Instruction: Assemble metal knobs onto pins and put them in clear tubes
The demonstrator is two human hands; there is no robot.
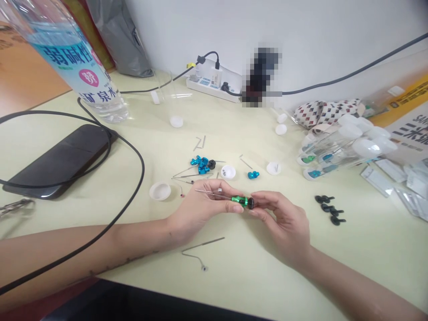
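**Small green screwdriver (242, 201) held in a tight pinch**

The left hand (200, 209) and right hand (284, 223) pinch the screwdriver between them, with no gap, over the middle of the desk (368, 254). Its thin metal shaft points left, above the left hand. Past that hand lie blue metal bits (200, 165) and a white round cap (160, 191). A bent wire (200, 249) lies by the front edge. Black plastic bits (329, 209) sit to the right. A black cable (127, 205) crosses the left arm (83, 249).
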